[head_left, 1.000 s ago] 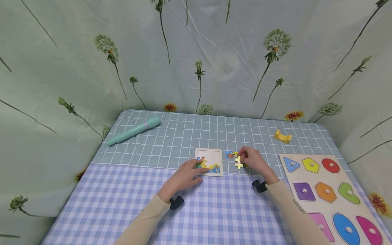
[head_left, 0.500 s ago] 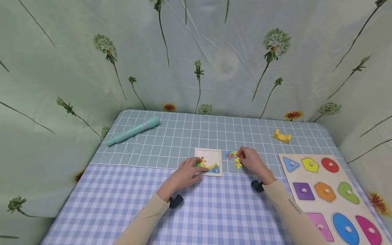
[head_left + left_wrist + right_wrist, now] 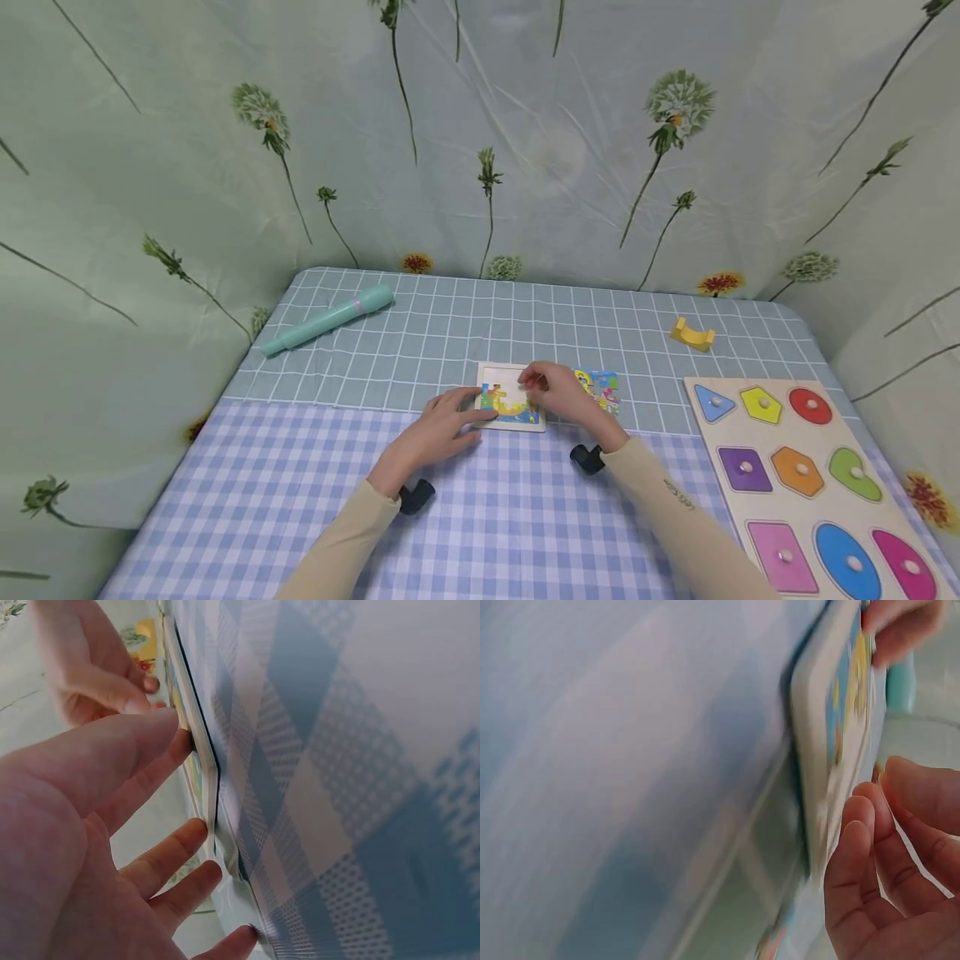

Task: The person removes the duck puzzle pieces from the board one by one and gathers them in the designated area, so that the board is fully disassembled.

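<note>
Puzzle tray (image 3: pixel 501 376) is lying just below frame centre, its bare upper part left of our right hand (image 3: pixel 564 395), whose fingers are pinching a piece (image 3: pixel 878 772), while our left hand (image 3: pixel 441 429), fingers apart, is touching its left side.

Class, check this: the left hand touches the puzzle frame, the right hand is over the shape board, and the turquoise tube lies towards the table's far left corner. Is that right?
Not quite: the right hand is over the puzzle frame, not the shape board, as the head view shows. The left hand and turquoise tube are as stated.
</note>
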The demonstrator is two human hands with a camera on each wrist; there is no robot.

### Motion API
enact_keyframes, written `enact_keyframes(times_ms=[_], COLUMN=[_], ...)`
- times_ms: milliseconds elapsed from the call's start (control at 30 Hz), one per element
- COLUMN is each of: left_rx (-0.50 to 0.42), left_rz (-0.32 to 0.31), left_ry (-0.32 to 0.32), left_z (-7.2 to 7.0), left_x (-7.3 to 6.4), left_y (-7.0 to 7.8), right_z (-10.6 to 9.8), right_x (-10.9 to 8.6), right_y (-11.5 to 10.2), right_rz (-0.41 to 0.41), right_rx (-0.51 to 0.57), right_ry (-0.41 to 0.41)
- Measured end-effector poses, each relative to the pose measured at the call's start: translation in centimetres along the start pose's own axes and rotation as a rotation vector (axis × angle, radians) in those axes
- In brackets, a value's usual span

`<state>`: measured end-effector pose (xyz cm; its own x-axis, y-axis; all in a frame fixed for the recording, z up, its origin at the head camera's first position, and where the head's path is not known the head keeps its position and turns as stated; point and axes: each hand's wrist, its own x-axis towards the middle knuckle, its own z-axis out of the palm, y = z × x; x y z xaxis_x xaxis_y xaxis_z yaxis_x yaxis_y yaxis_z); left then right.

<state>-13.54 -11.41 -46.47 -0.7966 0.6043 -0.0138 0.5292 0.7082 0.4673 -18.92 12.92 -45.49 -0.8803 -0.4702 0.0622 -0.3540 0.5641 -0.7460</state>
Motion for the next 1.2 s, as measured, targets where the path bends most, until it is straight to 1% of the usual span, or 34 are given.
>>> enact_keyframes(times_ms=[167,367,467,633,800,900,1033,1100,1200], left_rx=[-0.035,-0.025,-0.023,-0.026,-0.027,-0.022,-0.023,-0.025,-0.03], left_rz=[-0.013,-0.006,-0.012,-0.033,-0.044,-0.044,-0.048,-0.051,-0.054], left_ry=[-0.006,-0.007,-0.014,-0.028,-0.036,-0.033,-0.029,-0.03,-0.028], left_z=[0.1,0.0,-0.1,-0.3,-0.3,-0.3,-0.3,-0.3,-0.3], left_x=[-0.2,-0.1,0.0,0.1,0.2,0.2,0.2,0.2,0.2], left_y=[-0.1,0.0,0.1,0.3,0.4,0.3,0.3,0.3,0.4], right_z=[1.5,2.4,2.5,2.7,2.9,3.0,2.5,1.8,0.2], right_x=[1.2,1.8,1.8,1.9,2.1,2.3,2.1,1.7,0.7], right_y=[-1.1,-1.8,-2.1,-2.2,-2.1,-2.1,-1.7,-1.3,-0.5], right_rz=[0.0,-0.001,0.013,0.032,-0.012,-0.015,0.004,0.023,0.068], right_rx=[0.013,-0.073,-0.077,-0.031,-0.017,-0.011,0.046,0.075,0.08], right_ry=[-0.044,-0.075,-0.086,-0.064,-0.017,-0.001,0.023,0.04,0.061])
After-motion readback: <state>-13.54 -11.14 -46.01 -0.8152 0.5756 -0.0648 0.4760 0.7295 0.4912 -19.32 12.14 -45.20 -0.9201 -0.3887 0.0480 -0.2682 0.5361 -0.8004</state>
